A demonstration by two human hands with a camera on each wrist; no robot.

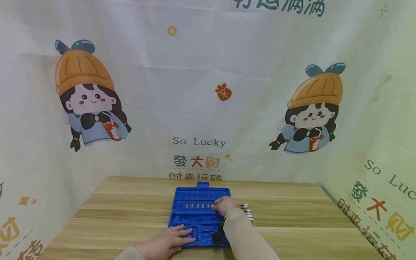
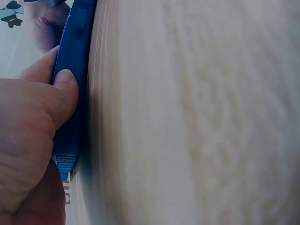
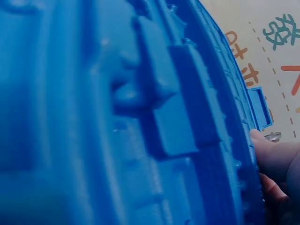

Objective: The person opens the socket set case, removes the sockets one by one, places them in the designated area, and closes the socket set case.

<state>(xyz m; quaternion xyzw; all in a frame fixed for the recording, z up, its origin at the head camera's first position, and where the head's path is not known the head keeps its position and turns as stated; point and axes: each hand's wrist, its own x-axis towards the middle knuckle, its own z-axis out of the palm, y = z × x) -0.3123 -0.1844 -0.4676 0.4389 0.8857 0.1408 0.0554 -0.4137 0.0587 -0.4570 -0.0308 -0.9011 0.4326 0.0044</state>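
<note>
A blue tool case (image 1: pixel 203 209) lies opened flat on the wooden table, with a row of small screwdriver bits (image 1: pixel 197 205) standing along its far half. My left hand (image 1: pixel 165 241) rests on the near left corner, fingers stretched over the moulded tray. In the left wrist view its thumb (image 2: pixel 66 91) lies against the case's side. At the right end of the bit row is my right hand (image 1: pixel 225 206), thumb and fingertips pinched together. A small metal bit (image 3: pixel 273 137) shows at those fingertips in the right wrist view, mostly covered by them.
Several silver sockets (image 1: pixel 248 213) lie on the table (image 1: pixel 292 213) just right of the case. A black round-ended piece (image 1: pixel 217 237) sits by my right wrist, over the near right part of the case. A printed cloth (image 1: pixel 253 144) hangs behind and at both sides.
</note>
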